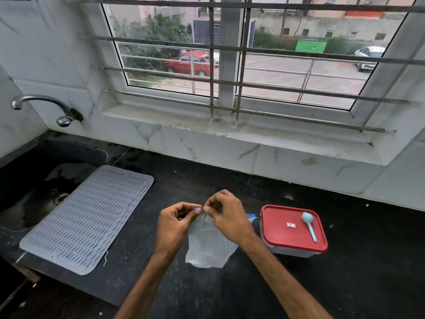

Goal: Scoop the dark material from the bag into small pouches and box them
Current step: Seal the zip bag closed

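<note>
A person's left hand (174, 224) and right hand (227, 217) are meeting above a black tabletop (345, 284). The fingers (210, 209) of both hands are pinching the blue-edged top of a small clear plastic pouch (207, 247), fingertips nearly touching. The pouch is hanging between the wrists, reaching down to the tabletop. Just to its right, a clear box (289, 249) is sitting closed under a red lid (282, 236), with a pale blue scoop (309, 224) lying on it. A grey ribbed mat (87, 217) is lying to the left, partly over a sink (34, 180)

Clear pouch (208, 247) beside red-lidded box (276, 237)
</note>
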